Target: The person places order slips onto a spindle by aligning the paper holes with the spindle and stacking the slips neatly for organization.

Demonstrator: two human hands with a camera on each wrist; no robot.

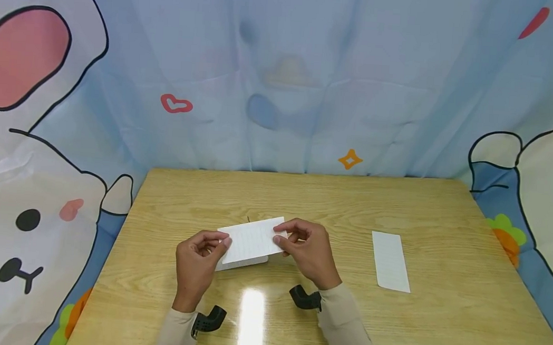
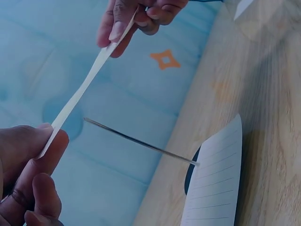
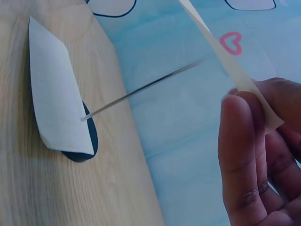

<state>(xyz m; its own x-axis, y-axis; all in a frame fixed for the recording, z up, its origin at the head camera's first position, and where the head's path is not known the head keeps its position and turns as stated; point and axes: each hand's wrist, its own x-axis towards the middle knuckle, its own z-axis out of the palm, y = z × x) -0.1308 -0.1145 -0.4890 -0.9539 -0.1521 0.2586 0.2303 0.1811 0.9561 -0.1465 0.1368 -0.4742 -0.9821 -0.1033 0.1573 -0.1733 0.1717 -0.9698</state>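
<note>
White held sheet, yellow-brown wood-grain tabletop, light-blue printed backdrop.
The held sheet shows faint parallel ruling. The lower sheet is white, with thin grey ruled lines on the face toward the left wrist camera and near-uniform white toward the right. The spike is silver-grey; the base is black. The loose sheet is white. The backdrop bears a red-pink heart outline, an orange four-pointed star, black-outlined white cartoon animals, a pink inner ear, and orange-and-green motifs. Sleeves are plain beige; wrist-worn devices are black.
</note>
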